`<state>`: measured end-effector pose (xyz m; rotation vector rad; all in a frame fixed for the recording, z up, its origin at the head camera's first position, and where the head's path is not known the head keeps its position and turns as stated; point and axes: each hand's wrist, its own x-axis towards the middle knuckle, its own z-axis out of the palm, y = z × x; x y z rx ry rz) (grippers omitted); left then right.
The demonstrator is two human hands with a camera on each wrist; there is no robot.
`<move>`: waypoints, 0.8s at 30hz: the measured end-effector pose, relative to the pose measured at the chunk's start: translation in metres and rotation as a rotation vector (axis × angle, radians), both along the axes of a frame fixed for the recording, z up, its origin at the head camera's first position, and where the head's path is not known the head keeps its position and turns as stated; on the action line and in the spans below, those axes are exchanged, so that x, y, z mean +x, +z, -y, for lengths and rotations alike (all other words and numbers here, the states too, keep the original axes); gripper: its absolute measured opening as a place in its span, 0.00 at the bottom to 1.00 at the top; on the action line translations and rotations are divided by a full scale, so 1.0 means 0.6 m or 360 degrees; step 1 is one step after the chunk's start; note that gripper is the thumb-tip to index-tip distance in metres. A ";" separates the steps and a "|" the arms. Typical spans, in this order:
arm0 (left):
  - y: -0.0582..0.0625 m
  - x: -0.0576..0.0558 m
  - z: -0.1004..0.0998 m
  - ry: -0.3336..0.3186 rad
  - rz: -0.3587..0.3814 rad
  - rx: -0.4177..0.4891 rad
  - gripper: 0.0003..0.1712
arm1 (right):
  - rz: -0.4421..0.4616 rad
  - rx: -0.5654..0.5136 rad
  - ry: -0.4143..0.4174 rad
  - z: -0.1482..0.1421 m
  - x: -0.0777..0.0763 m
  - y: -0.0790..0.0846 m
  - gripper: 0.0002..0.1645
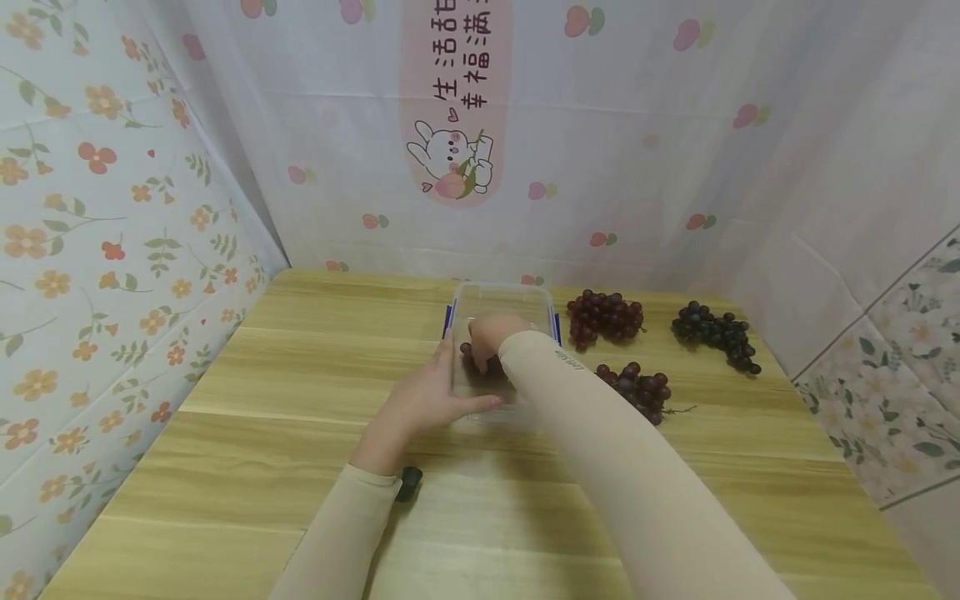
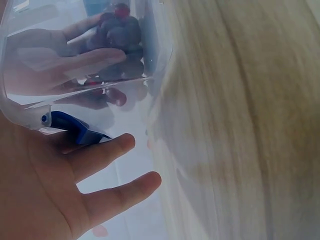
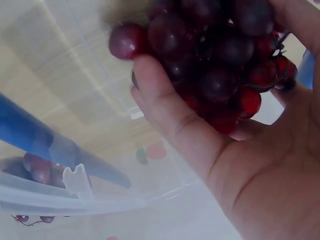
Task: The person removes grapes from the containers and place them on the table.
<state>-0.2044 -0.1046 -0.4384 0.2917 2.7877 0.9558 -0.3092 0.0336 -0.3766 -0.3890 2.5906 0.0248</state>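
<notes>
A clear plastic container [image 1: 502, 287] with blue latches [image 2: 75, 127] along its sides stands on the wooden table. My right hand [image 1: 497, 335] reaches inside it and holds a bunch of dark red grapes [image 3: 215, 55], fingers spread round the fruit. Low inside the box, part of that bunch is hidden behind the hand in the head view. My left hand [image 1: 431, 398] lies against the container's left front corner, with its thumb stretched along the front. Its straight fingers [image 2: 117, 200] reach past a blue latch in the left wrist view.
Right of the container lie two more bunches of red grapes, one farther back [image 1: 603, 317] and one nearer [image 1: 637, 390], partly behind the right sleeve. A darker, nearly black bunch [image 1: 716, 333] lies at the far right. Printed curtains [image 1: 337, 167] enclose the back and sides of the table.
</notes>
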 end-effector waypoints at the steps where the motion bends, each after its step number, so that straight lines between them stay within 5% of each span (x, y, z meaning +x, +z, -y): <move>1: 0.000 0.000 -0.001 0.0004 0.0002 -0.0009 0.86 | 0.0012 0.0010 -0.0003 -0.001 0.000 0.001 0.45; 10: 0.003 0.002 -0.001 0.0018 0.0027 -0.0006 0.86 | 0.0124 -0.0020 -0.0128 -0.009 0.000 0.019 0.05; 24: 0.004 0.001 0.002 0.0024 0.0037 0.0044 0.86 | 0.0206 -0.0026 -0.0077 0.009 0.018 0.108 0.06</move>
